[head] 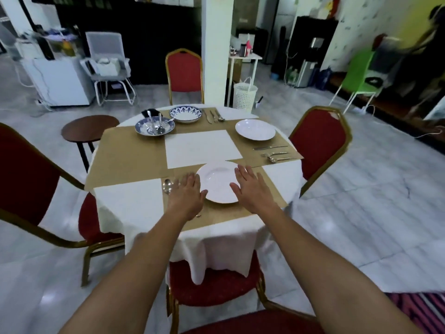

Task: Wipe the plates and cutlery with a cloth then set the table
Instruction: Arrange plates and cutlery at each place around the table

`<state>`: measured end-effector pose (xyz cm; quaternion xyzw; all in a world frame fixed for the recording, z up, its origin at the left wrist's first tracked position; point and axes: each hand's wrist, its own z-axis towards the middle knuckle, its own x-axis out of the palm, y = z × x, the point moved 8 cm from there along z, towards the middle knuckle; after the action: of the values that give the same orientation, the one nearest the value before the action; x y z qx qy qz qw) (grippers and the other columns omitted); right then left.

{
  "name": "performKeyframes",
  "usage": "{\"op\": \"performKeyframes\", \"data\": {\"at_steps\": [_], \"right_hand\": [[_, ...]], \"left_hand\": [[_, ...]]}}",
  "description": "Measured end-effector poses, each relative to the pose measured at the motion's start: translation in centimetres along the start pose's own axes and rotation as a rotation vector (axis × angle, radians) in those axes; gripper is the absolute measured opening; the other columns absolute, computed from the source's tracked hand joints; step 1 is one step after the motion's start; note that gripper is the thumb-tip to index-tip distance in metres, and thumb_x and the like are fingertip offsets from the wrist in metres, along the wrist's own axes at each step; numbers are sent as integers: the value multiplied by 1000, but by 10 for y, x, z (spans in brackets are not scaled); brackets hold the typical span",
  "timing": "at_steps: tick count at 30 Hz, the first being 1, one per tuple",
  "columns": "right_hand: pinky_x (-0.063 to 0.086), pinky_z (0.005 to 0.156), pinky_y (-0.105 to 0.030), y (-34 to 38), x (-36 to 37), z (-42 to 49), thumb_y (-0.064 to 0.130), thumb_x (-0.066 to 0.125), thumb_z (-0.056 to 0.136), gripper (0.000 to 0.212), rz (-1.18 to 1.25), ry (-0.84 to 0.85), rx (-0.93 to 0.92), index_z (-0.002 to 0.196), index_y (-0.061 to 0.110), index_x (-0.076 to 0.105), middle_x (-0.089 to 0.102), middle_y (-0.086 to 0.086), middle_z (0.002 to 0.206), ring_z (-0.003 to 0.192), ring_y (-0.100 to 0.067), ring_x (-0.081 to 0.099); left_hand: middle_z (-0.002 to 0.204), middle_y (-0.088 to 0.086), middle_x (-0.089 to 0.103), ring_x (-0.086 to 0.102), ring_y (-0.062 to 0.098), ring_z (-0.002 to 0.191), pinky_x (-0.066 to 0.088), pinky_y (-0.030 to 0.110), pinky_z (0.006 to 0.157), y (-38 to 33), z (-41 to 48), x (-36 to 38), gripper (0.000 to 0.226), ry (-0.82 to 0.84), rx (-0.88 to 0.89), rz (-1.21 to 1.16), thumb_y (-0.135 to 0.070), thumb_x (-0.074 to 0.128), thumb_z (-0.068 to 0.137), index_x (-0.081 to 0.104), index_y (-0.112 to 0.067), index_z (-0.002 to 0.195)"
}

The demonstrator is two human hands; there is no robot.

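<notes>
Head view, left hand (187,196) and right hand (250,189) flat, flanking plate (218,183)

Bare left forearm (144,249); bare right forearm (303,239)

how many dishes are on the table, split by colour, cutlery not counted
white plates: 2, the near plate and the far right plate
blue-patterned bowls: 2, the bowl with cutlery and the empty bowl
total: 4
</notes>
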<state>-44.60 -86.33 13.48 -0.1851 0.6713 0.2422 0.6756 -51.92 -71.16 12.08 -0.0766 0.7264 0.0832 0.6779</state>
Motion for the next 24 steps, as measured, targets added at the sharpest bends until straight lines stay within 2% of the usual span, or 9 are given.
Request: {"op": "performKeyframes", "data": {"at_steps": [9,16,24], "right_hand": [[6,118,-43,-121,-32,-7,42,20,104,59,-30,7,-10,154,11,15,9,-3,162,149,-19,1],[9,119,-43,-206,-51,-3,42,20,104,59,-54,66,-197,154,11,14,8,-3,162,149,-19,3],[11,120,-43,-281,-62,53,41,20,105,59,-37,78,-305,154,10,11,2,-2,163,149,-18,-1]], "left_hand": [[160,9,3,0,23,148,2,42,118,-111,29,-32,60,-54,18,14,-40,15,103,5,-7,152],[160,8,7,4,23,147,6,43,118,-163,39,-27,59,-41,-229,-2,-40,16,102,8,-8,151],[160,9,8,3,24,147,5,43,118,-229,96,-38,59,-71,-307,-9,-40,14,102,8,-8,151]]}}
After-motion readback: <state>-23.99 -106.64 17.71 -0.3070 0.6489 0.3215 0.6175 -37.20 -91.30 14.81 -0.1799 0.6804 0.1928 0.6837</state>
